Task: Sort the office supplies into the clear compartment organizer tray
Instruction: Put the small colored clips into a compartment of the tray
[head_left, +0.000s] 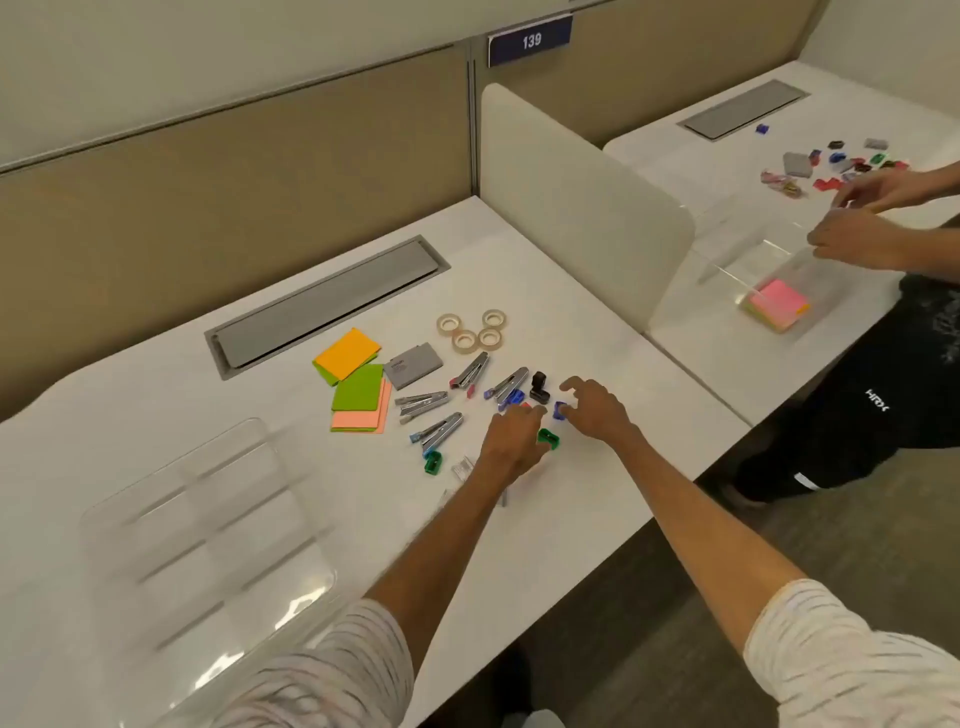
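Tray (208, 545) is sitting empty at the near left of the tabletop (597, 322), waiting for things. Staplers (423, 404) are lying farther right. Left hand (511, 441) is curling down beside a green sharpener (549, 439); I cannot tell if it is holding anything. Right hand (592, 410) is half open, reaching to grab a blue sharpener (560, 410).

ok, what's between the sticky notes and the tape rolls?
A grey box, flat on the desk, beside the sticky notes and just short of the tape rolls. The head view shows it.
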